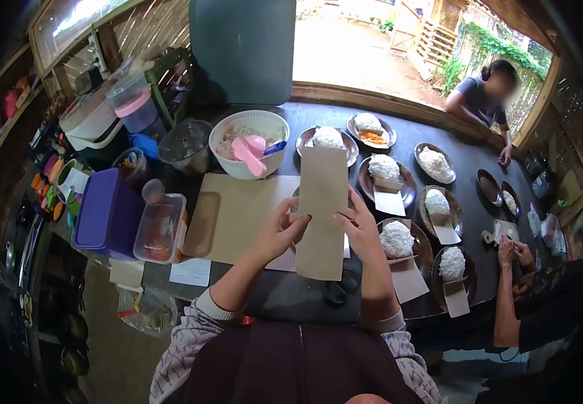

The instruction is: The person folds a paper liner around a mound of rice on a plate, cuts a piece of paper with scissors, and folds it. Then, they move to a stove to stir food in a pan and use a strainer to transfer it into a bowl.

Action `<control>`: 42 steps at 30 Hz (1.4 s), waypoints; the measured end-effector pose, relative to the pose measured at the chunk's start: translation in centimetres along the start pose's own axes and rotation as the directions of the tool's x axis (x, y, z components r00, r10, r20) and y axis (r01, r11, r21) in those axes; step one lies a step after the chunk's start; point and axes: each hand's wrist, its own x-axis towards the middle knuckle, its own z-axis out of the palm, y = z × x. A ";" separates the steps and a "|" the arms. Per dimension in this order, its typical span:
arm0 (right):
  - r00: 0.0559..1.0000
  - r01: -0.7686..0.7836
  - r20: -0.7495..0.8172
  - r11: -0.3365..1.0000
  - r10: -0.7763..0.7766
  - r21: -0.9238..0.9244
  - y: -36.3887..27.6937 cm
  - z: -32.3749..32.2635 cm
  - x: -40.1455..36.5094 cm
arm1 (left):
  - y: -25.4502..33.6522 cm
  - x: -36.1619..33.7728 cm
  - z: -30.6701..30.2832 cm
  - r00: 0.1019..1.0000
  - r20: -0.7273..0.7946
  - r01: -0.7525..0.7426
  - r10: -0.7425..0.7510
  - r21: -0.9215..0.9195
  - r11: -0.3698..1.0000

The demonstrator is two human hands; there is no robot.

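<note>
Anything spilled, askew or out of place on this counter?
Nothing stands out. The left hand and right hand hold a brown paper sheet over the counter; rice mounds sit neatly on their plates, and nothing looks spilled.

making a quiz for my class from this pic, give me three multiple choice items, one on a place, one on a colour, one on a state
1. Where is the purple box?
A. left of the person's hands
B. on a rice plate
C. outside the window

2. What colour is the scoop in the white bowl?
A. green
B. pink
C. black

3. How is the brown paper held?
A. crumpled in one fist
B. lying untouched
C. flat, between the left hand and the right hand

Answers: 1 A, it sits far to the left of both hands; 2 B, the pink stands out in the bowl; 3 C, fingers of both hands grip its long edges.
</note>
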 end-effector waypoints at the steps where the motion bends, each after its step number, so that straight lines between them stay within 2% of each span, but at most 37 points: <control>1: 1.000 0.010 0.012 0.999 -0.009 -0.036 0.1 -0.1 0.1 | -0.4 0.1 -0.1 1.000 0.007 0.010 -0.010 -0.018 1.000; 5: 0.999 0.043 0.020 0.995 -0.042 -0.095 1.2 -0.6 0.4 | -0.8 0.2 -0.2 1.000 0.006 0.026 -0.026 -0.030 0.999; 7: 0.999 0.036 0.010 0.993 -0.035 -0.115 1.4 -0.7 0.4 | -0.5 0.1 -0.2 0.996 -0.030 0.086 -0.083 0.081 0.993; 8: 0.999 0.054 0.000 0.992 -0.054 -0.118 1.4 -0.7 0.3 | -0.5 0.1 -0.4 0.996 -0.030 0.088 -0.086 0.079 0.993; 10: 0.997 0.070 -0.011 0.990 -0.072 -0.120 1.4 -0.7 0.2 | -0.7 0.1 -0.8 0.995 0.023 0.091 -0.093 0.077 0.993; 11: 0.995 0.103 0.022 0.976 -0.101 -0.192 1.2 -0.8 0.2 | -0.9 0.2 -0.8 0.995 0.022 0.092 -0.094 0.077 0.993; 12: 0.990 0.138 0.056 0.955 -0.128 -0.261 1.0 -0.9 0.1 | -1.1 0.2 -0.8 0.994 -0.005 0.107 -0.107 0.023 0.994; 14: 0.993 0.107 0.076 0.973 -0.093 -0.206 0.5 -1.1 -0.1 | -1.1 0.3 -0.7 0.992 -0.032 0.121 -0.122 -0.031 0.992; 16: 0.994 0.074 0.095 0.986 -0.060 -0.151 0.5 -1.2 -0.1 | -0.5 0.2 -0.6 0.939 0.034 0.326 -0.341 -0.400 0.857; 17: 0.984 0.156 0.117 0.968 -0.135 -0.194 0.6 -1.2 0.0 | -0.3 0.2 -0.7 0.937 0.094 0.343 -0.335 -0.417 0.842; 18: 0.968 0.237 0.142 0.943 -0.208 -0.235 0.7 -1.3 0.1 | -0.4 0.2 -1.0 0.937 0.094 0.344 -0.336 -0.417 0.841; 19: 0.968 0.236 0.142 0.943 -0.206 -0.235 0.6 -1.2 0.1 | -0.7 0.2 -1.4 0.936 0.100 0.352 -0.338 -0.204 0.914; 20: 0.951 0.302 0.169 0.904 -0.261 -0.304 0.6 -1.2 0.1 | -0.6 0.3 -1.5 0.934 0.104 0.340 -0.340 0.018 0.940; 21: 0.929 0.366 0.201 0.855 -0.311 -0.368 0.5 -1.1 0.2 | -0.5 0.2 -1.3 0.934 0.103 0.341 -0.341 0.017 0.940; 22: 0.929 0.366 0.202 0.855 -0.310 -0.367 0.8 -1.1 0.4 | -0.3 0.1 -0.9 0.949 0.093 0.303 -0.302 0.004 0.953; 24: 0.860 0.509 0.266 0.757 -0.435 -0.410 1.2 -1.1 0.8 | -0.2 0.1 -0.7 0.961 0.084 0.264 -0.263 -0.008 0.964; 25: 0.861 0.508 0.265 0.757 -0.434 -0.411 1.2 -0.9 0.6 | -0.5 0.2 -0.9 0.967 0.078 0.247 -0.244 -0.028 0.969; 26: 0.970 0.241 0.056 0.958 -0.235 -0.154 0.6 -0.2 0.1 | -0.8 0.3 -1.1 0.972 0.072 0.228 -0.225 -0.048 0.972; 27: 0.996 -0.028 -0.077 0.985 0.042 0.170 0.2 0.2 -0.1 | -0.9 0.4 -1.1 0.972 0.072 0.229 -0.225 -0.049 0.972; 28: 0.996 -0.029 -0.077 0.985 0.043 0.170 0.3 0.1 -0.1 | -1.0 0.4 -1.1 0.978 0.044 0.207 -0.204 -0.079 0.975; 30: 0.972 -0.216 -0.045 0.955 0.230 0.202 0.8 -0.4 0.2 | -1.1 0.5 -1.0 0.983 0.013 0.184 -0.183 -0.109 0.977; 31: 0.972 -0.219 -0.043 0.955 0.232 0.202 1.1 -0.5 0.2 | -1.1 0.5 -0.9 0.985 -0.035 0.164 -0.170 -0.124 0.979; 33: 0.987 -0.085 0.114 0.972 0.112 -0.221 1.6 -0.5 0.1 | -1.1 0.5 -0.7 0.984 -0.084 0.146 -0.158 -0.137 0.980; 36: 0.996 -0.031 0.071 0.971 0.049 -0.236 2.7 -0.7 0.4 | -1.3 0.5 -0.6 0.977 -0.161 0.115 -0.138 -0.146 0.983; 37: 0.996 -0.033 0.073 0.971 0.051 -0.236 2.8 -0.8 0.4 | -1.6 0.6 -0.8 0.975 -0.110 0.182 -0.193 -0.103 0.978; 38: 0.999 -0.047 0.002 0.979 0.049 -0.198 2.7 -0.8 0.4 | -1.4 0.6 -0.8 0.966 -0.061 0.246 -0.249 -0.056 0.968; 39: 0.996 -0.059 -0.069 0.985 0.049 -0.160 2.7 -0.7 0.5 | -1.2 0.5 -0.8 0.966 -0.063 0.246 -0.250 -0.057 0.968; 41: 0.994 -0.050 -0.099 0.989 0.036 -0.141 2.3 -0.6 0.5 | -0.7 0.4 -0.4 0.948 0.031 0.317 -0.317 0.013 0.948; 42: 0.991 -0.037 -0.131 0.992 0.021 -0.123 2.2 -0.5 0.5 | -0.8 0.4 -0.3 0.948 0.029 0.317 -0.317 0.013 0.948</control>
